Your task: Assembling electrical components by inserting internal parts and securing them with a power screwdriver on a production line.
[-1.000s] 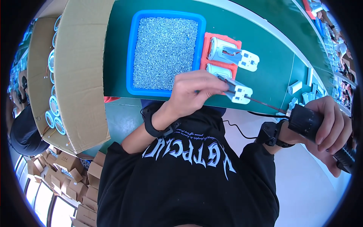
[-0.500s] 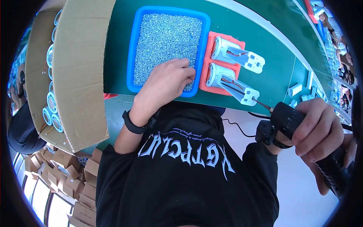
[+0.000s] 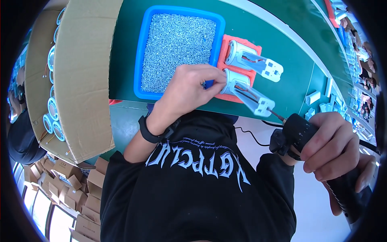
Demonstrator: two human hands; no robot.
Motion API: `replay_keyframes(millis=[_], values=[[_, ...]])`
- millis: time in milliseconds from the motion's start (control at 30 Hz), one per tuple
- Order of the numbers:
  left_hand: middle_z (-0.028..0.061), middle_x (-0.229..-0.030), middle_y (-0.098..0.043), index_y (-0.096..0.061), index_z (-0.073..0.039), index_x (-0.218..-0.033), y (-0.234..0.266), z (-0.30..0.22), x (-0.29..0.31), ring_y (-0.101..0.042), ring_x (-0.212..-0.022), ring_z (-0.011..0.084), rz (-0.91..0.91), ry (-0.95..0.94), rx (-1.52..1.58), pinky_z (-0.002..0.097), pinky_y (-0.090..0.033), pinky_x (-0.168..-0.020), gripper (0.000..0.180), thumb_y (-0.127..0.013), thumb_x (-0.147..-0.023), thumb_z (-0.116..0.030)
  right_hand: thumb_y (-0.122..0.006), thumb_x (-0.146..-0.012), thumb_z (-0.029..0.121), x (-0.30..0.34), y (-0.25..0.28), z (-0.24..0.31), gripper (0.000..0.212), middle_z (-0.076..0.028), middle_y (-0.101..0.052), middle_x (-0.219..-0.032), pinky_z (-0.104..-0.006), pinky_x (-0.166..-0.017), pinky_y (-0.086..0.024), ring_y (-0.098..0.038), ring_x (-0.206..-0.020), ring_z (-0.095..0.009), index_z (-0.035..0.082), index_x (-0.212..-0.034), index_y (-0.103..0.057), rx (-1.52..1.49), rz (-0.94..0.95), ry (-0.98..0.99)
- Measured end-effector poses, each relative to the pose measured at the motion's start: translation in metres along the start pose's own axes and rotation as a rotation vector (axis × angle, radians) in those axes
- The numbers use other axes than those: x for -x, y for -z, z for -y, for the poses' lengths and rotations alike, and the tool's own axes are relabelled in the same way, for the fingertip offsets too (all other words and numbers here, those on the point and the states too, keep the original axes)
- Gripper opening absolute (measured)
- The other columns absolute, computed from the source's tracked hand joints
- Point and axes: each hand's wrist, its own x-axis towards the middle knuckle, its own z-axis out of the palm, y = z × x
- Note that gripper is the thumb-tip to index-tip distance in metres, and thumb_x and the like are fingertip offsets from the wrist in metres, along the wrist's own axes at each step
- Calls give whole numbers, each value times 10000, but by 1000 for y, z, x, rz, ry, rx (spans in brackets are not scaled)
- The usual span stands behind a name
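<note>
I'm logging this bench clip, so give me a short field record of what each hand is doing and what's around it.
left hand: fingertips at the nearer white part, by the tray edge
right hand: gripping a black electric screwdriver, bit at that part's end
holder: orange foam block with two white parts
tray: blue tray full of small screws
left side: open cardboard box
surface: green bench

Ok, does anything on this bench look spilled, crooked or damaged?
Nothing stands out. The screws stay inside the blue tray, both white parts sit on the orange pad, the left hand is at the nearer one, and the right hand grips the black screwdriver.
</note>
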Motion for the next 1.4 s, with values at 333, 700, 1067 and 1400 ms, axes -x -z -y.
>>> replay_keyframes(millis=[333, 700, 1067, 1400], values=[[71, -797, -652, -639, -43, -780, -24, 5, -4, -650, -821, 261, -22, -155, 98, 344, -523, -680, 164, -659, -663, 70, -724, -783, 448, 3, 14, -9, 618, -88, -624, -737, -262, -519, -567, -659, -566, -184, 55, -1159, -430, -125, 101, 31], [102, -833, -678, -682, -30, -876, -20, -3, 0, -668, -732, 239, -96, -65, -10, 294, -523, -606, 187, -689, -710, 56, -777, -732, 348, 5, 35, 93, 307, -41, -620, -583, -244, -464, -551, -614, -464, -137, 111, -659, -595, -260, -282, 343], [74, -725, -677, -708, -36, -821, -6, -10, -40, -658, -637, 174, -142, -66, 138, 264, -505, -554, 120, -692, -726, 36, -801, -694, 355, -7, 44, 82, 338, 2, -613, -566, -211, -496, -556, -614, -475, -103, 140, -560, -577, -67, -365, 372], [70, -860, -678, -713, -21, -854, -16, -1, -56, -647, -768, 142, 9, 74, 497, 249, -506, -633, 143, -679, -739, 56, -812, -687, 278, -17, 36, 52, 280, 3, -617, -598, -210, -505, -557, -622, -497, -108, 127, -607, -590, 2, -299, 257]])
